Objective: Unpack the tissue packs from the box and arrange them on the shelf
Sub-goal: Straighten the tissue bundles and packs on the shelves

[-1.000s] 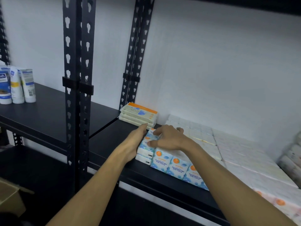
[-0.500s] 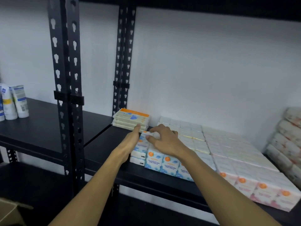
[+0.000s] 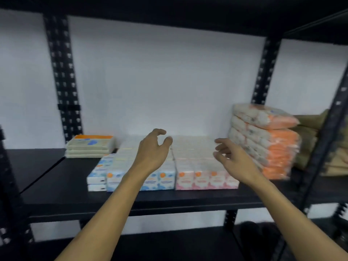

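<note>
- The black shelf (image 3: 66, 187) carries all the goods.
- The tissue packs (image 3: 188, 164) lie in rows in the middle of it, blue ones left, pink ones right.
- The left hand (image 3: 150, 153) and the right hand (image 3: 233, 159) hover above the packs, fingers loose, holding nothing.

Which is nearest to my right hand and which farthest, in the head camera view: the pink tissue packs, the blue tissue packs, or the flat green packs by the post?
From the right hand:
1. Pink tissue packs, directly below it.
2. Blue tissue packs, left, under the left forearm.
3. Flat green packs, far left by the post.
</note>
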{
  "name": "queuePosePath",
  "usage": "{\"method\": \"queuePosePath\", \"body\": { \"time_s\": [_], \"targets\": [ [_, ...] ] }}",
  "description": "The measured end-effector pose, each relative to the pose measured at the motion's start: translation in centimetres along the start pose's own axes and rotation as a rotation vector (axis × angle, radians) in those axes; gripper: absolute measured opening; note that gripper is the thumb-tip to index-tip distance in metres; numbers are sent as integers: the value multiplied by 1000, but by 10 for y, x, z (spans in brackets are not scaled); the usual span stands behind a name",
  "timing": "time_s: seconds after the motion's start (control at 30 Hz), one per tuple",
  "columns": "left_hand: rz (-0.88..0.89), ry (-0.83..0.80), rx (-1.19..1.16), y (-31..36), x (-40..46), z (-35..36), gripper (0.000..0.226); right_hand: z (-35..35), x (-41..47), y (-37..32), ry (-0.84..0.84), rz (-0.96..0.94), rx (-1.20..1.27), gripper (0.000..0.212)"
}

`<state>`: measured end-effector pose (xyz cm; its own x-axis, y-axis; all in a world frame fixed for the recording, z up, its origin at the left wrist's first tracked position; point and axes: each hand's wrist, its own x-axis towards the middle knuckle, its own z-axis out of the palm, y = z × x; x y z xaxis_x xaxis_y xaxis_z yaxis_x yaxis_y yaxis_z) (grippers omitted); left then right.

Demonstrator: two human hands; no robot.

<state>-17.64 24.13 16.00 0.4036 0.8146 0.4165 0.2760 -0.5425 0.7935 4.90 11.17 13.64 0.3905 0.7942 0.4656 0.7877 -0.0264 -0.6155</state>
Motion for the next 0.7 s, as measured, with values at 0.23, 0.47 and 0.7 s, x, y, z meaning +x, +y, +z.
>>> {"method": "queuePosePath", "body": {
  "time_s": [0.23,0.47,0.7],
  "targets": [
    [138,-255,-6,75,-5,117,41,-111,-38,83,315,129,-15,38],
    [122,-405,-64,120,23,209,46,-133,-36,134,392,114,-51,43],
    [-48,-474,-300,144,58,257,63,-90,-5,170,522,-55,-334,35]
  ]
}}
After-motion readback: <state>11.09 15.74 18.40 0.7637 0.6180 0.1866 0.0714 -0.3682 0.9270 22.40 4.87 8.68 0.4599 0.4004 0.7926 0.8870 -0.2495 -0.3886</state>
